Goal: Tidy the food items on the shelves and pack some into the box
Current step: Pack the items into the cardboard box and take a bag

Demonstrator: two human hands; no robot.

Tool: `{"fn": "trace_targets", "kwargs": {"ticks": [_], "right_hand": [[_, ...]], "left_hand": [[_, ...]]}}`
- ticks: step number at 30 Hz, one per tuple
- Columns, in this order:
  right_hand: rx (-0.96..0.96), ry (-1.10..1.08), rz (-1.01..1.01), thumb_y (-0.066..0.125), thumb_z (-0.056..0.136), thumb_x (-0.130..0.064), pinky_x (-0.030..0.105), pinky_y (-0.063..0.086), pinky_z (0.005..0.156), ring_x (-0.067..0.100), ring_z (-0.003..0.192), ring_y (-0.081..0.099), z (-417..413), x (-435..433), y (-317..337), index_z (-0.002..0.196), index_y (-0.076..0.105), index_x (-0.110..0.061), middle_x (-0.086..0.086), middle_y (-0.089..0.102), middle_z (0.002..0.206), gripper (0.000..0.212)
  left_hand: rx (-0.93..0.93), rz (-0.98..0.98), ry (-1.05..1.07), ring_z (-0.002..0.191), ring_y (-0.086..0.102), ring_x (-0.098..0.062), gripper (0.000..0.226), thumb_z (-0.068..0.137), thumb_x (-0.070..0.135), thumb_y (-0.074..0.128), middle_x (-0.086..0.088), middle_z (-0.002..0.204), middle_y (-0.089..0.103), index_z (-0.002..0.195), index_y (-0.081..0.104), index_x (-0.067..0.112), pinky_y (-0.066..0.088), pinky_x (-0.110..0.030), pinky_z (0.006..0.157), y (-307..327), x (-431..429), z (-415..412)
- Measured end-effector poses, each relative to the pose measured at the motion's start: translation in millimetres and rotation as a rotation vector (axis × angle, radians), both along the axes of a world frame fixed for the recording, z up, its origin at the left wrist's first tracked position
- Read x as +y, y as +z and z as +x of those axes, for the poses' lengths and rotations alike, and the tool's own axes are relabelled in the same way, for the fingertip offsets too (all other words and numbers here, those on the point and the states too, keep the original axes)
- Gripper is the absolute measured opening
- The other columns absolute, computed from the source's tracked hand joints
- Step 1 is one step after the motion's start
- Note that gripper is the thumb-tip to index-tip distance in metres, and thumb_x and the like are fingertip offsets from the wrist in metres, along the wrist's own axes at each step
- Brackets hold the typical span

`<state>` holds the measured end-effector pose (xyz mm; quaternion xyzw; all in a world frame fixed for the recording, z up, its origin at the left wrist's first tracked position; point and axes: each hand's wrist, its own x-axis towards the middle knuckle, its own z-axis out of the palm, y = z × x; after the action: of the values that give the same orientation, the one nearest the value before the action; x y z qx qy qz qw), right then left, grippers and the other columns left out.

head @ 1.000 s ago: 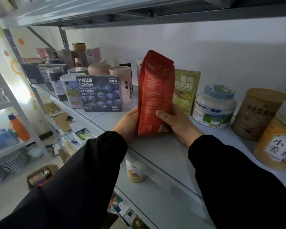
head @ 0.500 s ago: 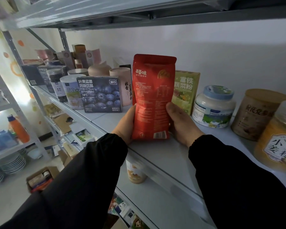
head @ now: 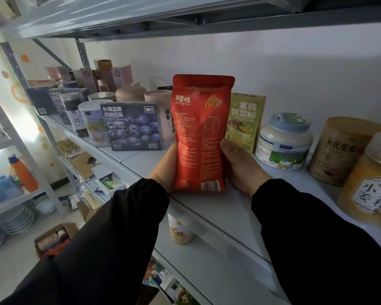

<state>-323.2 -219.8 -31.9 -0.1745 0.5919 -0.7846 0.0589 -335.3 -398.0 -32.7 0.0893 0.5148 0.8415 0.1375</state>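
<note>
A red snack pouch (head: 201,133) stands upright on the white shelf (head: 235,208), its printed back facing me. My left hand (head: 166,168) grips its lower left side and my right hand (head: 240,166) grips its lower right side, thumb on the front face. A dark blueberry drink box (head: 132,126) stands to the left and a green vegetable powder box (head: 245,122) just behind on the right. A cardboard box (head: 53,238) holding some items sits on the floor at lower left.
Along the shelf stand a white tub with a blue lid (head: 284,142), a brown canister (head: 339,150), a yellow powder jar (head: 370,183), a beige tube (head: 163,113) and more jars at left. A lower shelf holds a cup (head: 180,230). Plates (head: 13,219) are stacked on a side rack.
The pouch has been turned from edge-on to its flat printed back facing me, and both hands have shifted to its two sides.
</note>
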Motion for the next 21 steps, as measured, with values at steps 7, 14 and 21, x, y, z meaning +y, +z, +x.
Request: {"fn": "trace_targets", "kwargs": {"ticks": [7, 14, 21], "right_hand": [[0.027, 0.152, 0.037, 0.099, 0.051, -0.056, 0.041, 0.058, 0.091, 0.024, 0.107, 0.073, 5, -1, 3, 0.114, 0.076, -0.024, 0.006, 0.077, 0.113, 0.074], [0.047, 0.01, 0.075, 0.085, 0.07, -0.026, 0.046, 0.058, 0.092, 0.03, 0.109, 0.073, 7, 0, 4, 0.121, 0.068, -0.018, 0.01, 0.077, 0.114, 0.055], [0.216, -0.38, 0.304, 0.082, 0.069, -0.061, 0.041, 0.054, 0.104, 0.004, 0.115, 0.068, 10, -3, 6, 0.124, 0.058, -0.049, -0.02, 0.073, 0.121, 0.061]], "left_hand": [[0.081, -0.184, 0.123, 0.09, 0.075, -0.027, 0.027, 0.104, 0.032, 0.055, -0.014, 0.102, 0.078, 0.115, 0.071, 0.013, 0.06, -0.043, 0.09, -1, -3, 0], [0.138, -0.247, 0.235, 0.103, 0.075, -0.028, 0.023, 0.107, 0.035, 0.055, -0.012, 0.108, 0.078, 0.115, 0.07, 0.02, 0.058, -0.049, 0.098, -4, -4, -2], [0.438, -0.536, 0.336, 0.063, 0.048, 0.0, 0.021, 0.097, 0.033, 0.066, 0.005, 0.08, 0.05, 0.093, 0.05, 0.02, 0.043, -0.02, 0.066, -12, -5, -9]]}}
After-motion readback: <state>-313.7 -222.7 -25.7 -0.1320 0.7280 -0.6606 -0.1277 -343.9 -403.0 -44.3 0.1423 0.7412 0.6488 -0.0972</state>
